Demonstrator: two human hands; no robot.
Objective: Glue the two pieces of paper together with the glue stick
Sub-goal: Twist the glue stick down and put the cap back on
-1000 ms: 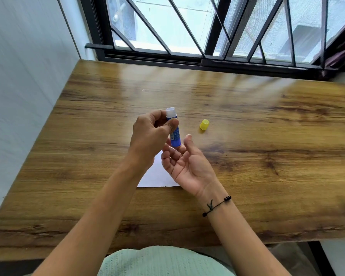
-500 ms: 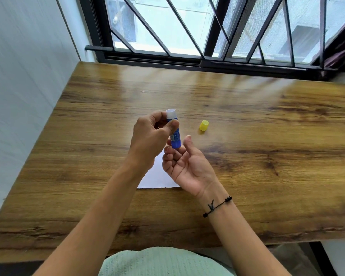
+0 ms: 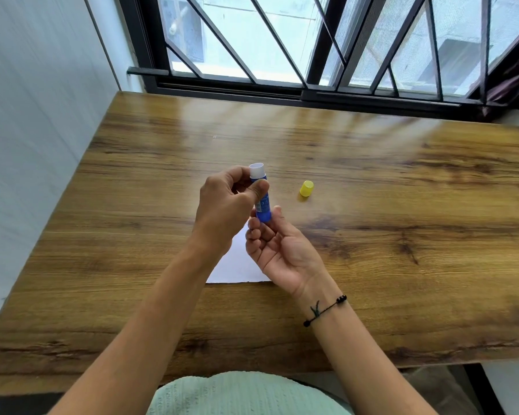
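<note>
- Your left hand (image 3: pixel 225 211) holds the glue stick (image 3: pixel 262 196) upright above the surface (image 3: pixel 402 235). Its fingers (image 3: pixel 259 187) are closed around the upper barrel, just below the white neck.
- Your right hand (image 3: pixel 282 250) lies palm-up beneath the stick, fingers loosely curled. The fingertips meet the blue base, but it is not clear whether they pinch it.
- The yellow cap (image 3: pixel 306 188) lies on the surface, to the right of both hands and apart from them. The stick is therefore uncapped.
- The white paper (image 3: pixel 237 265) lies flat on the surface, directly under your hands. Only one sheet can be distinguished; a second is either hidden or not separable here.
- Handling, glue stick: expect a light, rigid, smooth plastic tube. Hold it mid-barrel and turn the base knob with the other hand. Keep your fingers off the exposed tip.
- Handling, paper: expect a thin, limp sheet that slides easily. Pin it near an edge with flat fingers while applying glue.
</note>
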